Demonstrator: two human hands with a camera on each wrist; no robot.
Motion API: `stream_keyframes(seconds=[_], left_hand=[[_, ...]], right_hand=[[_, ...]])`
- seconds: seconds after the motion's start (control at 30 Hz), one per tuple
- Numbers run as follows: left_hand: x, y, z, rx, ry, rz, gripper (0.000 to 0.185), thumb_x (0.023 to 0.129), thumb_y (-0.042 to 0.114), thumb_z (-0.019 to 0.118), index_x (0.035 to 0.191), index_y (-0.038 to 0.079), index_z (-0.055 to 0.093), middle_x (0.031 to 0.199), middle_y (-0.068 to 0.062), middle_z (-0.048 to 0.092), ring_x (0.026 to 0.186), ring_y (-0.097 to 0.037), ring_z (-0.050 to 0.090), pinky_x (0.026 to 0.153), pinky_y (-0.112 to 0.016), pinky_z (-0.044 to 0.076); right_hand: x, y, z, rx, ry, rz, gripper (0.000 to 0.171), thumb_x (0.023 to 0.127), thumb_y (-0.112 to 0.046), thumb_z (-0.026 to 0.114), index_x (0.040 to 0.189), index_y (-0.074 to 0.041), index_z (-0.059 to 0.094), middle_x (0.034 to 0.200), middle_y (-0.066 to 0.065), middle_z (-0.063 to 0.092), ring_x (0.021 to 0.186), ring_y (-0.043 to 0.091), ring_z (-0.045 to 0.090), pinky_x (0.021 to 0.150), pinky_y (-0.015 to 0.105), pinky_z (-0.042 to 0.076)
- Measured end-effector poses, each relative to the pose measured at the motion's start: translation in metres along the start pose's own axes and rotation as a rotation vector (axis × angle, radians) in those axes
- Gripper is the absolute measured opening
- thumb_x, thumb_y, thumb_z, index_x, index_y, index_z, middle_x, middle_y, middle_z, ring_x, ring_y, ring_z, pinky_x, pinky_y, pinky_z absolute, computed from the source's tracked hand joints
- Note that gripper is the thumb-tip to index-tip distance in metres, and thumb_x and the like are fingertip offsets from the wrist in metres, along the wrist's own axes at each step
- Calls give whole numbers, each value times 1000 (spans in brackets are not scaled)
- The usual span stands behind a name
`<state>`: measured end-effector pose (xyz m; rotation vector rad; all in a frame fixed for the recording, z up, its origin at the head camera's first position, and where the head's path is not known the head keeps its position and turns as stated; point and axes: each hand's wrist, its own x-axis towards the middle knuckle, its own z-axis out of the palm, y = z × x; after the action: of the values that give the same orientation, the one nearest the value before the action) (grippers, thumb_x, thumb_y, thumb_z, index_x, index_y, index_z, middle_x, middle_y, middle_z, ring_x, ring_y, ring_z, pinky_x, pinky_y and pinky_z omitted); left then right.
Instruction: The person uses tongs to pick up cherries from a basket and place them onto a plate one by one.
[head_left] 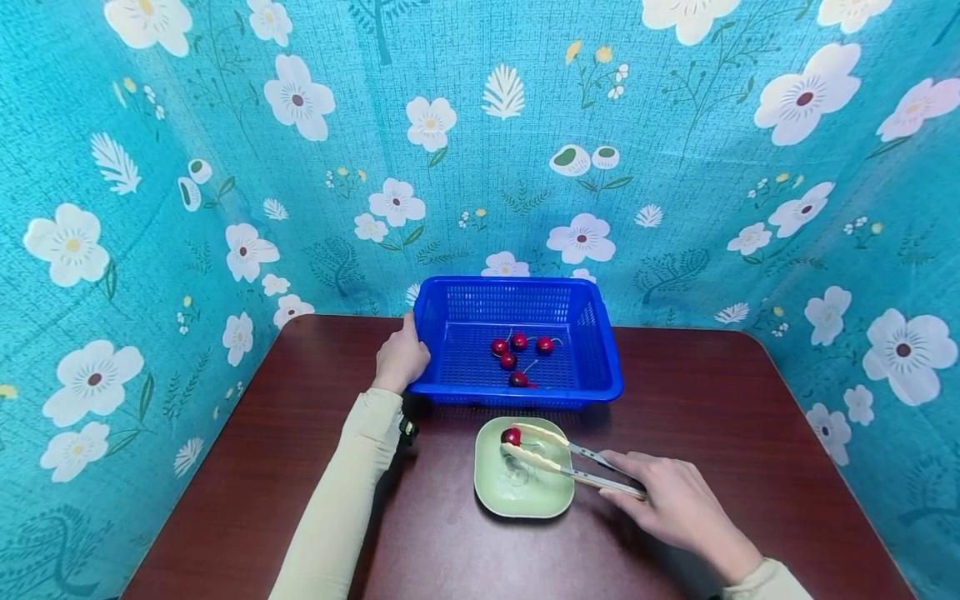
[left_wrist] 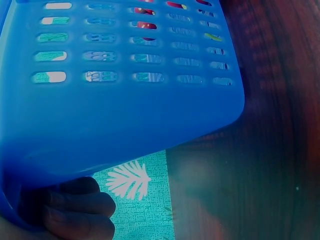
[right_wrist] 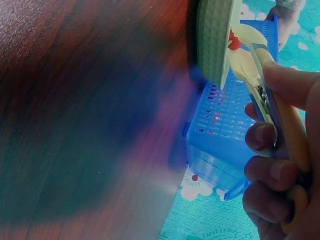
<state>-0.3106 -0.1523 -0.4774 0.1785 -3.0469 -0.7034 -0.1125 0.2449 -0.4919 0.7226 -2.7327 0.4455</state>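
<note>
My left hand [head_left: 402, 357] grips the left rim of a blue plastic basket [head_left: 517, 310]; in the left wrist view its fingers [left_wrist: 82, 212] curl under that rim. Several red cherries [head_left: 519, 342], some with green stems, lie on the basket's floor. In my right hand [head_left: 678, 504] is a pair of tongs [head_left: 592, 467] with cream tips, reaching over a pale green square plate [head_left: 525, 500]. Between the tips sits one cherry [head_left: 511, 436], at the plate's far left part; whether it touches the plate I cannot tell. The right wrist view shows fingers [right_wrist: 272, 172] wrapped round the tong handles.
Everything stands on a dark red-brown wooden table [head_left: 712, 400]. The basket is just beyond the plate, near the table's back edge. A teal floral cloth [head_left: 480, 183] hangs behind and along both sides.
</note>
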Motion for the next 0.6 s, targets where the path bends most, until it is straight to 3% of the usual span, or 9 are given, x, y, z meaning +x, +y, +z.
stream_keyframes(seconds=[0.6], left_hand=[[0,-2,0,-4,-3,4,70,103,18,52,165,7,20,110,-24,73,83,-38,72,74,-55,57]], right_hand=[[2,3,7,-16,-16,24,40,81,-42,86,117,-27,76,74,-27,54,61,-5,40,53,27,40]])
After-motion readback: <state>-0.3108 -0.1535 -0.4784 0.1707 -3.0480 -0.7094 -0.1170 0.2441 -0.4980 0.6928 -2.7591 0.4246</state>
